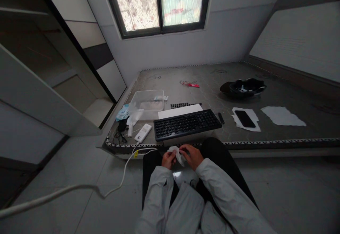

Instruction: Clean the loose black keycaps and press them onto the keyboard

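Note:
Between my knees, my left hand (169, 159) and my right hand (191, 155) pinch a crumpled white tissue (180, 158) from both sides. Its lower part hangs loose below my fingers. Just beyond the hands, a black keyboard (187, 124) lies near the front edge of the bed-like platform, slightly tilted in view. Behind it rest a white sheet (180, 111) and a dark strip of small keys (179, 105), partly covered. A small dark stick-like item (221, 118) lies off the keyboard's right end.
Left of the keyboard are a white power strip (143, 133) with its cable (124, 172) trailing to the floor, and a clear plastic box (148, 102). To the right lie a phone (244, 118) on paper, another paper piece (283, 116) and a black cap (243, 88). A red packet (190, 84) sits farther back.

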A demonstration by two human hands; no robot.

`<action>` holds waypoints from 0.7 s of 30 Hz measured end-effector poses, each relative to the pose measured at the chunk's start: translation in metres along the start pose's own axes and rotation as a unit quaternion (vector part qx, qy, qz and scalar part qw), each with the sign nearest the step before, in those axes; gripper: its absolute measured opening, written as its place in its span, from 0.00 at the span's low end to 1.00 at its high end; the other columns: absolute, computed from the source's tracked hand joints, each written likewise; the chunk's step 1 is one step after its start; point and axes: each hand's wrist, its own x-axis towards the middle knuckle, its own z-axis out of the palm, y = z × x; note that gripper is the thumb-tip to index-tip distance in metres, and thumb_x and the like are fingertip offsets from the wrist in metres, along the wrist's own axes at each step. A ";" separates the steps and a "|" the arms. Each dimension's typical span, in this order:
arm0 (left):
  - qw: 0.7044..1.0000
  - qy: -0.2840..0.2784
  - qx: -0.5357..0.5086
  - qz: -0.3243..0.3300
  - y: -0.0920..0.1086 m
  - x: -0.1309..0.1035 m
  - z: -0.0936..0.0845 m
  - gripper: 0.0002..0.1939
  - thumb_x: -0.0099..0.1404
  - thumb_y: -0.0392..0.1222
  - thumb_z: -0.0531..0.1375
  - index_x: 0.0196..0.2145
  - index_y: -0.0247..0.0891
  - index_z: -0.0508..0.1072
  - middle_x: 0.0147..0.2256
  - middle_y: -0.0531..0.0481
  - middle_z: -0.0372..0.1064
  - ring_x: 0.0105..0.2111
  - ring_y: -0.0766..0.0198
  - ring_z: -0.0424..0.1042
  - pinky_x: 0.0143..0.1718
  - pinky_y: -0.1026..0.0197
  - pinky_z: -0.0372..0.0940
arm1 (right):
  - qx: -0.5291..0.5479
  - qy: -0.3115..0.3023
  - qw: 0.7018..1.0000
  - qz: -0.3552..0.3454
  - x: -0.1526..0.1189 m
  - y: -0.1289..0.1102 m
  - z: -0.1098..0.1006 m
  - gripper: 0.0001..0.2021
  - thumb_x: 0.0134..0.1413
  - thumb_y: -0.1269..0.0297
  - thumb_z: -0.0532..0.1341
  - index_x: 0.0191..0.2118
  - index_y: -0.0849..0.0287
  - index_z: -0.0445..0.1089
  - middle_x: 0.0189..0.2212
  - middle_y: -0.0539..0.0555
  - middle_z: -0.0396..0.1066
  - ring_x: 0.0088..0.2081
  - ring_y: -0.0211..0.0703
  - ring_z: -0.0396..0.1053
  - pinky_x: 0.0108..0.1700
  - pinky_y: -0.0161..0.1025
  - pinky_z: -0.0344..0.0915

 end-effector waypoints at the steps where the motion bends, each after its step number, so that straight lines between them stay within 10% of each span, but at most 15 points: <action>1: 1.000 -0.007 0.002 0.000 -0.001 0.001 -0.001 0.22 0.42 0.57 0.62 0.21 0.32 0.67 0.08 0.59 0.57 0.09 0.75 0.53 0.11 0.69 0.43 | 0.003 -0.011 1.000 -0.003 0.000 0.001 0.000 0.07 0.53 0.65 0.52 0.33 0.57 0.67 0.29 0.52 0.69 0.34 0.40 0.66 0.38 0.37 0.62; 21: 0.982 0.021 -0.188 0.002 0.012 -0.008 0.012 0.17 0.37 0.44 0.67 0.24 0.32 0.69 0.16 0.54 0.65 0.16 0.70 0.64 0.17 0.69 0.57 | 0.142 -0.014 0.986 0.083 -0.001 -0.003 0.011 0.09 0.39 0.62 0.63 0.32 0.56 0.70 0.29 0.49 0.71 0.30 0.37 0.68 0.33 0.34 0.66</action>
